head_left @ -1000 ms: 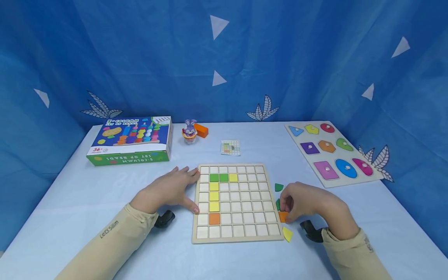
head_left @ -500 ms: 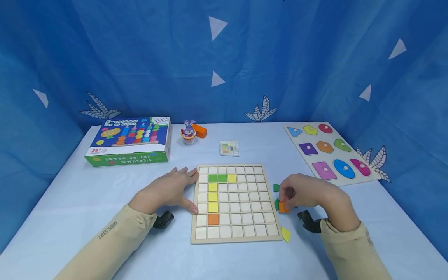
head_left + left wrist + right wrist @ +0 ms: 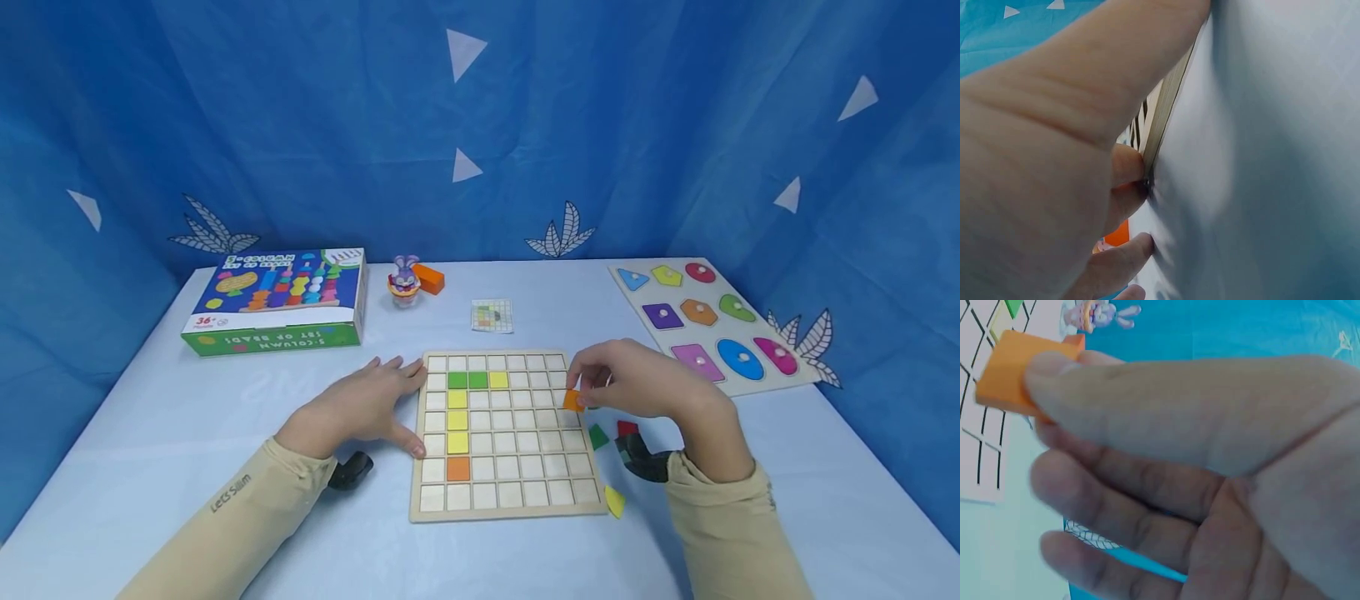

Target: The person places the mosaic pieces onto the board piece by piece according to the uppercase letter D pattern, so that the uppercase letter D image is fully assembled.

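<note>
A square wooden grid board (image 3: 510,517) lies on the table; in it sit two green tiles (image 3: 467,381), several yellow tiles (image 3: 457,420) and an orange tile (image 3: 458,469). My left hand (image 3: 360,408) rests at the board's left side, fingers spread, with thumb and fingertips against its edge. Over the board's right edge, my right hand (image 3: 637,379) pinches an orange square tile (image 3: 1007,372) between thumb and forefinger; the other fingers are loosely bent. Right of the board lie a green piece (image 3: 597,437), a yellow piece (image 3: 615,502) and a red piece (image 3: 627,427), partly covered by the wrist camera.
Behind the board lies a small pattern card (image 3: 492,316). A bead-set box (image 3: 277,300) stands back left, beside a bunny figure (image 3: 405,282) and an orange block (image 3: 430,279). At the back right lies a shape puzzle board (image 3: 667,317) with knobbed pieces.
My right hand has picked up the orange tile from beside the board and moved it away from me and left, over the board's right edge. The red piece now shows. The left hand stays put.
</note>
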A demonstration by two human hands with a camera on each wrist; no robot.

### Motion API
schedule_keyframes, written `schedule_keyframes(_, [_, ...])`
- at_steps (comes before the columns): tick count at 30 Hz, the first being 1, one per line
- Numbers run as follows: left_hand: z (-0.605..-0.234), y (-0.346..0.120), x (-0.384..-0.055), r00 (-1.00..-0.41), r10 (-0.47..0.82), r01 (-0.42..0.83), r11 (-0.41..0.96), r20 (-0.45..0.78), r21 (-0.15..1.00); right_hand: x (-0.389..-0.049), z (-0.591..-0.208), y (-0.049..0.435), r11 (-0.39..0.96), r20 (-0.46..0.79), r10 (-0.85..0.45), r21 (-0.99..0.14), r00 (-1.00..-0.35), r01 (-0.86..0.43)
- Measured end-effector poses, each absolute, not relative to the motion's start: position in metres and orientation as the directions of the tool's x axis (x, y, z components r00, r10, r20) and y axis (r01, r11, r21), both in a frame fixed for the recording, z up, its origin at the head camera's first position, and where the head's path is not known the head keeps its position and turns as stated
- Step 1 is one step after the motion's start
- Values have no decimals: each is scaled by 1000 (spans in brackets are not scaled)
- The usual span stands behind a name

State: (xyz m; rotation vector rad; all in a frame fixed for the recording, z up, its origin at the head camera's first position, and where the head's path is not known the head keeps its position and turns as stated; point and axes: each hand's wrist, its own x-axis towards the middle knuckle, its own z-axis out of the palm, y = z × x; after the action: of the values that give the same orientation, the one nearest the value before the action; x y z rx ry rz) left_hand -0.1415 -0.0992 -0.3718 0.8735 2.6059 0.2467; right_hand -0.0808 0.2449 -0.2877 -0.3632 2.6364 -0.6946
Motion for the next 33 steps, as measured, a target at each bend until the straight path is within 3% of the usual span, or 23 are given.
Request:
schedule_keyframes(5, [-371,-100,-142,-737,606,540,795,-301,279,-82,-294,229,821,-241,-389,-528,-889,-216])
schedule_keyframes(11, [-371,-99,-142,-732,613,547,789,-298,278,-82,-308,201,762,-203,-503,-563,-840,-320])
schedule_keyframes(24, [-370,-100,-142,-737,605,538,795,-300,282,-77,-336,158,711,-256,-628,-572,-735,-408])
schedule_keyframes(33, [-371,-100,-141,-737,604,535,795,-303,286,-74,-347,145,726,-278,-630,-543,-725,-422])
